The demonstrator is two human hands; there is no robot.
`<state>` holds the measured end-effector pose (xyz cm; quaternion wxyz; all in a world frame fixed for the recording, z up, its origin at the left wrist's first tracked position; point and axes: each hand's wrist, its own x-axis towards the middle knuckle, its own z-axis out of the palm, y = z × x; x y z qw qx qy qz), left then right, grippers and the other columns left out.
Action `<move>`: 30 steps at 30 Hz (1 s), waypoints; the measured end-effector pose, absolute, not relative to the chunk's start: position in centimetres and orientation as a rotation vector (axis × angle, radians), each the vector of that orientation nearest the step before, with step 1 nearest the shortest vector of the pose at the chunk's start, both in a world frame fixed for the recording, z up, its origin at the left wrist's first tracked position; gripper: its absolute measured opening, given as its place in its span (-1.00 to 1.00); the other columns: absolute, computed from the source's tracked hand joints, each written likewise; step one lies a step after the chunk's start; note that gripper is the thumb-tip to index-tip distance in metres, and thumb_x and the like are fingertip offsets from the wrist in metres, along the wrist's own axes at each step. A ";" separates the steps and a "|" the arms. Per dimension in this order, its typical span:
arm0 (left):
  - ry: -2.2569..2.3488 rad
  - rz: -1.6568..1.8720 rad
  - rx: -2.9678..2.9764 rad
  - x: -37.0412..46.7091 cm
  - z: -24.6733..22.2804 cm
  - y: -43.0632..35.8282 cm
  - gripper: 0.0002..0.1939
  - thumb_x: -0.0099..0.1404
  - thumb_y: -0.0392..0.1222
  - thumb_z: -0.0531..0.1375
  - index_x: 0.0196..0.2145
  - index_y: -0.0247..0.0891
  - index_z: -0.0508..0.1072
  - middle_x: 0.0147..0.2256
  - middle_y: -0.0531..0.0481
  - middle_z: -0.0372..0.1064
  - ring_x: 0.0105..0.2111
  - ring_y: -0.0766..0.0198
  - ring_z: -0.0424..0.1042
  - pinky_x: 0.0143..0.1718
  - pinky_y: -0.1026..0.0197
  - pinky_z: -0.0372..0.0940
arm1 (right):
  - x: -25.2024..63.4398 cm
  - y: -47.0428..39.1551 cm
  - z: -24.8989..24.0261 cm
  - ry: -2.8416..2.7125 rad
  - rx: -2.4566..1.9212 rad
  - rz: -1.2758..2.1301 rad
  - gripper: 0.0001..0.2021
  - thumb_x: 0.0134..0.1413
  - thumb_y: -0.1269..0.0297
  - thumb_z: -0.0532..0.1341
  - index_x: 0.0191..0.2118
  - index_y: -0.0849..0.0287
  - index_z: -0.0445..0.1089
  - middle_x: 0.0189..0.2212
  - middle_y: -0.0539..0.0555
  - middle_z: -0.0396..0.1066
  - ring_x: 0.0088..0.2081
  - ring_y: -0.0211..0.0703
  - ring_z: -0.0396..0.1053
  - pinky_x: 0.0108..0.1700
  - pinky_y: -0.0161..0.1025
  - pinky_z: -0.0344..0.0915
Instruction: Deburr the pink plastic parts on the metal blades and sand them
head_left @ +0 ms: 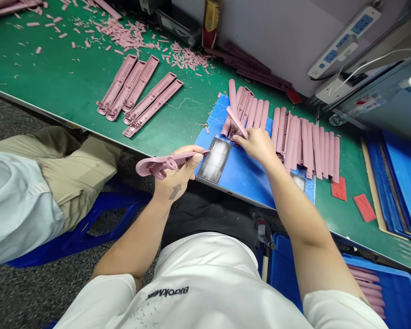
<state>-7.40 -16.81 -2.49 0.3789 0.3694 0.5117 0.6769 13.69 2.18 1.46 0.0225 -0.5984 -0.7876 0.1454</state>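
My left hand (178, 176) is closed on a long pink plastic shell (154, 165), held in the air off the table's front edge. Its wide end, with a round boss, points left. Over the blue sheet (248, 171), my right hand (256, 142) grips another long pink plastic shell (237, 121), tilted up toward the back left. My right fingertips are partly hidden, close to other shells lying on the sheet. A row of pink shells (296, 141) lies side by side to the right of that hand. A dark pad with a whitish middle (215, 160) sits between my hands.
Several open-side-up shells (137, 89) lie left on the green table (71, 91). Pink scraps (123, 34) are scattered behind them. Red cards (364, 208) and stacked blue sheets (404, 183) are at right. A blue bin (397, 285) stands below. A seated person (55, 178) is close on the left.
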 end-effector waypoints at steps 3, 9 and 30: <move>1.372 1.753 1.042 -7.7 -2.6 -16.5 -0.44 0.38 0.39 0.57 -0.13 -0.22 0.77 -0.38 -0.03 0.48 -0.43 0.23 0.46 -0.35 0.18 0.44 | 12.7 1.6 1.7 -2.471 -1.887 0.385 -0.74 0.39 0.04 0.43 -0.17 0.13 0.55 -0.06 0.38 0.67 0.10 0.39 0.59 0.13 0.08 0.50; 1.321 1.995 1.116 -8.1 -0.7 -14.2 -0.39 0.46 0.46 0.46 -0.29 -0.19 0.57 -0.22 -0.10 0.50 -0.16 0.09 0.58 -0.14 0.09 0.59 | 15.7 0.4 2.9 -1.757 -1.669 1.197 -0.66 0.32 0.06 0.42 -0.40 0.05 0.36 -0.48 0.01 0.39 -0.51 -0.20 0.22 -0.42 -0.21 0.31; 1.014 1.352 0.887 0.1 0.9 -11.2 -0.62 0.24 0.07 0.59 -0.26 -0.24 0.61 -0.57 0.17 0.24 -0.67 0.40 0.16 -0.66 0.28 0.19 | 16.7 -11.3 0.2 -1.091 -0.937 1.548 -0.42 0.08 -0.27 0.69 -0.23 0.07 0.48 -0.48 -0.11 0.50 -0.65 -0.45 0.03 -0.65 -0.38 0.12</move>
